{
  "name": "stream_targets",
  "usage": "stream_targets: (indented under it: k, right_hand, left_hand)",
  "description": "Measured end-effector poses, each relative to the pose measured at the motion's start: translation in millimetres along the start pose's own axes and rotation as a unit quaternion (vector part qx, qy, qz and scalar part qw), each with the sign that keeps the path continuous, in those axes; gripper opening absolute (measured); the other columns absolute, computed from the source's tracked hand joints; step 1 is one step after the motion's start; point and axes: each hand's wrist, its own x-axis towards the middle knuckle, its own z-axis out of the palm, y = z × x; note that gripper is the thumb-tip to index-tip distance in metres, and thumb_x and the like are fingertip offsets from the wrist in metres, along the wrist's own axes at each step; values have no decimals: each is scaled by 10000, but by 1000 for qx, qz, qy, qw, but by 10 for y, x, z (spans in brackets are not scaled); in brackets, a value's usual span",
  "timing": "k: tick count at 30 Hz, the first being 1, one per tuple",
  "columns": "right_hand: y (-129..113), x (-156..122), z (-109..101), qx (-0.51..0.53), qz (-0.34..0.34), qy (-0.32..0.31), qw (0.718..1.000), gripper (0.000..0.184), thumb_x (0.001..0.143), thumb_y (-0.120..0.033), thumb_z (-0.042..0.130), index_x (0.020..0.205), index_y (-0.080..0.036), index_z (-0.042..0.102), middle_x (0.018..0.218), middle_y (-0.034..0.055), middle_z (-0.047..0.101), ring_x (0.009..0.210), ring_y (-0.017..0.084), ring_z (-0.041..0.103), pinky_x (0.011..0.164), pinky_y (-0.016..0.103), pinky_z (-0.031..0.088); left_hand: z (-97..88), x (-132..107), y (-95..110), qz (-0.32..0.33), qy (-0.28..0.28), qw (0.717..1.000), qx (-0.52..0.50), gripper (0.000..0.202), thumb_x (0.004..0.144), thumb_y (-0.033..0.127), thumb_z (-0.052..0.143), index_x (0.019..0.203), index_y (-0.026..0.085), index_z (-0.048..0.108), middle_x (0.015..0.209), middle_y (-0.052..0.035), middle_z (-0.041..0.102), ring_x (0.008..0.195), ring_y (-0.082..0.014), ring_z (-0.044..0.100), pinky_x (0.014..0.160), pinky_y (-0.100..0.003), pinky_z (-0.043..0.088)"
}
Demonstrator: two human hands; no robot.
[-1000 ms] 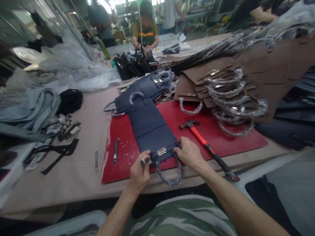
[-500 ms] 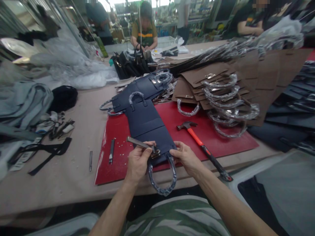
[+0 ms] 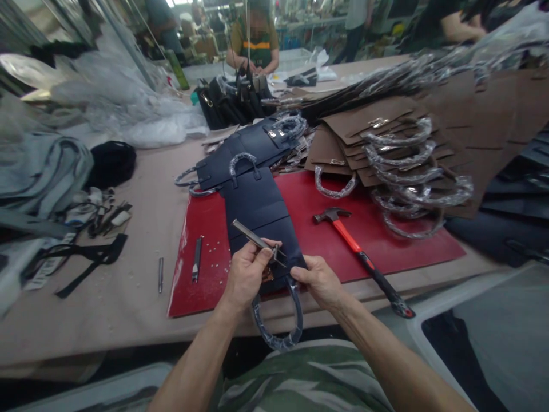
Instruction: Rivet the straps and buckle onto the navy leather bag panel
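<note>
On the left of the red mat (image 3: 206, 297) lie a small metal tool (image 3: 197, 266) and tiny rivets (image 3: 213, 249), close by to grab. The left hand (image 3: 245, 276) pinches a thin metal tool (image 3: 254, 237), tip down at the near edge of the dark blue bag piece (image 3: 257, 212). The right hand (image 3: 318, 281) grips that edge by the wrapped handle (image 3: 277, 320), keeping it steady. The hammer (image 3: 360, 257) lies to the right.

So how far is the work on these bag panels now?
Done: navy panels stacked behind. In hand: left hand holds a metal tool at the navy panel edge, right hand steadies it. Left: brown panels piled; hammer lies unused.
</note>
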Motion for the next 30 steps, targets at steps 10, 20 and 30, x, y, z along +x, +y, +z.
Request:
stream_targets:
  k: [10, 20, 30]
  right_hand:
    - [6, 10, 8, -6, 13, -9, 1000, 420, 675, -523, 810, 700, -151, 618, 590, -21, 519, 519, 95, 414, 495, 231, 291]
    - [7, 33, 3, 4, 24, -10, 1000, 420, 693, -524, 803, 717, -145, 622, 603, -13, 533, 528, 99, 438, 492, 226, 358]
    - [-131, -24, -56, -32, 10, -100, 994, 349, 712, -442, 803, 831, -138, 682, 724, 7, 620, 635, 125, 532, 596, 244, 443]
  left_hand:
    - [-33, -64, -52, -4, -2, 1000, -24, 269, 918, 408, 666, 1039, 170, 707, 1102, -89, 747, 1041, -227, 692, 941, -324, 532]
    - [4, -48, -70, 2, 26, 999, 19, 260, 921, 400, 662, 1040, 175, 714, 1102, -85, 749, 1018, -214, 694, 875, -294, 543]
    - [52, -18, -28, 7, 21, 996, 81, 222, 915, 340, 612, 1006, 168, 720, 1004, -71, 750, 823, -167, 671, 730, -252, 528]
